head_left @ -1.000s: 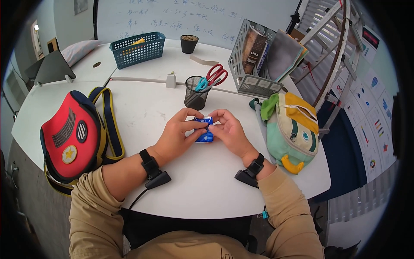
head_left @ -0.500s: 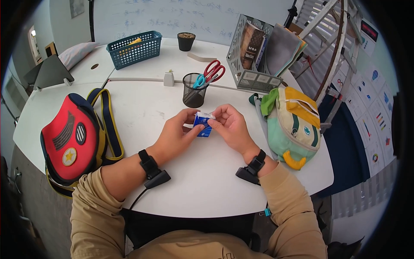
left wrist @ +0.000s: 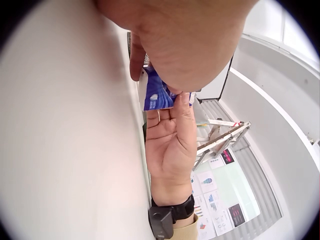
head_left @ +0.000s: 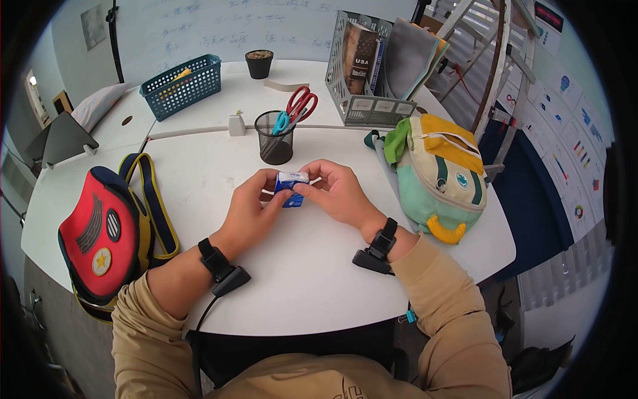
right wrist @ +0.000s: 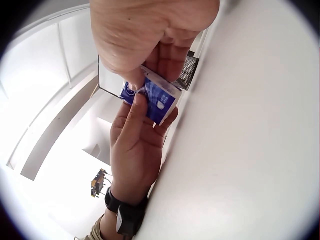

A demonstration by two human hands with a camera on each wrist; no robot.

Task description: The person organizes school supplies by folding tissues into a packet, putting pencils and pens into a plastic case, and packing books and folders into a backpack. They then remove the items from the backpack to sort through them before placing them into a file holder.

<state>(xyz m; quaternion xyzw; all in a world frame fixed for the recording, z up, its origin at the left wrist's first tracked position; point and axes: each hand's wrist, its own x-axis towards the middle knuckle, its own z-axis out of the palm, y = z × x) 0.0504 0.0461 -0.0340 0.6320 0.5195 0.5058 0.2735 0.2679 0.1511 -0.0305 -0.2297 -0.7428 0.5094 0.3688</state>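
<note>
A small blue and white pocket pack of tissues [head_left: 292, 178] is between both hands, above the middle of the table. My left hand [head_left: 249, 206] grips its left side, thumb on the near face and fingers behind. The right hand [head_left: 344, 196] pinches the right side in the same way, the two thumbs close together. In the right wrist view the blue face of the pack [right wrist: 161, 102] shows, with a white end. From the left wrist, part of the pack [left wrist: 155, 97] is covered by the left hand.
Behind the hands stands a mesh pen cup [head_left: 274, 149] with scissors. A red bag [head_left: 100, 233] lies left, a green and yellow backpack [head_left: 442, 186] right. Farther back are a teal basket [head_left: 183, 93], a potted plant [head_left: 259, 66] and a grey file holder [head_left: 379, 113].
The pack has tilted, so its white lettered end now faces up. The left fingers have moved from its front face to its side and back. The head view has shifted right.
</note>
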